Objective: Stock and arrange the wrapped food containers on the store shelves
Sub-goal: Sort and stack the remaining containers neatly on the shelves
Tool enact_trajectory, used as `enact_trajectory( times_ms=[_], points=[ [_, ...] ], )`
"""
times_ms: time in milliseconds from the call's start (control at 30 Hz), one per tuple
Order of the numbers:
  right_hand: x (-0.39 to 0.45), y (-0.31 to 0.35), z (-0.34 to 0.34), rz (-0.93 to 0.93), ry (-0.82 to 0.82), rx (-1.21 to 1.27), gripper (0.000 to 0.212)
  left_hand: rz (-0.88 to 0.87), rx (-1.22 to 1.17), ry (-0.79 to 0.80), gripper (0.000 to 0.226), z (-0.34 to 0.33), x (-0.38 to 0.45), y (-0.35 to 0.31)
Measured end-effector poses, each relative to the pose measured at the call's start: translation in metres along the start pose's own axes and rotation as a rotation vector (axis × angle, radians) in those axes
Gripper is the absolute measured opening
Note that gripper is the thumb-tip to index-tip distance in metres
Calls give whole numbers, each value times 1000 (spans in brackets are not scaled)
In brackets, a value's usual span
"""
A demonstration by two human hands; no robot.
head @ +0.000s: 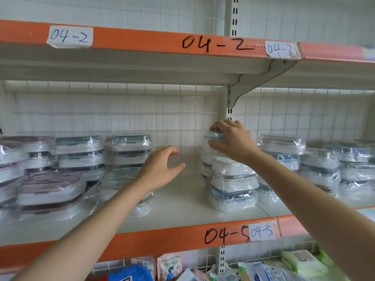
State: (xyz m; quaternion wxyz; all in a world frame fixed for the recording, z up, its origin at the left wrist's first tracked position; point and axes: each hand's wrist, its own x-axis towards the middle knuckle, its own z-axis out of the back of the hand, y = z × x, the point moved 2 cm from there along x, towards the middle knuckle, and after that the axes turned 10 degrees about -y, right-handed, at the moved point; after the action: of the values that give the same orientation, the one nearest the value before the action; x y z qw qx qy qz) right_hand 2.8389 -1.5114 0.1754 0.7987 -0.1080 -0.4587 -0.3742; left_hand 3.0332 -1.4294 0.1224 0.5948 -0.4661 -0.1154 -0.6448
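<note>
Plastic-wrapped food containers stand in stacks along the white shelf labelled 04-5. My right hand grips a wrapped grey-lidded container at the top of a stack near the shelf's back. In front of it stands a shorter stack of white and blue containers. My left hand hovers over the gap in the shelf's middle, fingers loosely curled, holding nothing. A stack with dark lids stands just left of that hand. Pink-lidded containers sit at the front left.
More wrapped stacks fill the shelf to the right of the upright post. The upper shelf edge labelled 04-2 hangs overhead. Packaged goods lie on the shelf below.
</note>
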Motion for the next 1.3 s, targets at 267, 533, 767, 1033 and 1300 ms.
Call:
enact_trajectory(
  times_ms=[267, 533, 767, 1033, 1300],
  points=[
    [-29, 53, -48, 19, 483, 467, 22, 15, 180, 375, 67, 17, -6, 30],
    [-41, 39, -71, 114, 727, 282, 26, -135, 708, 537, 55, 0, -18, 45],
    [-48, 48, -98, 234, 667, 55, 23, -141, 876, 550, 54, 0, -24, 53],
    [-24, 53, -93, 274, 604, -29, 34, -175, 878, 455, 60, -1, -30, 53],
    [4, -17, -23, 67, 478, -129, 27, -158, 554, 342, 42, -70, -19, 53]
  ],
)
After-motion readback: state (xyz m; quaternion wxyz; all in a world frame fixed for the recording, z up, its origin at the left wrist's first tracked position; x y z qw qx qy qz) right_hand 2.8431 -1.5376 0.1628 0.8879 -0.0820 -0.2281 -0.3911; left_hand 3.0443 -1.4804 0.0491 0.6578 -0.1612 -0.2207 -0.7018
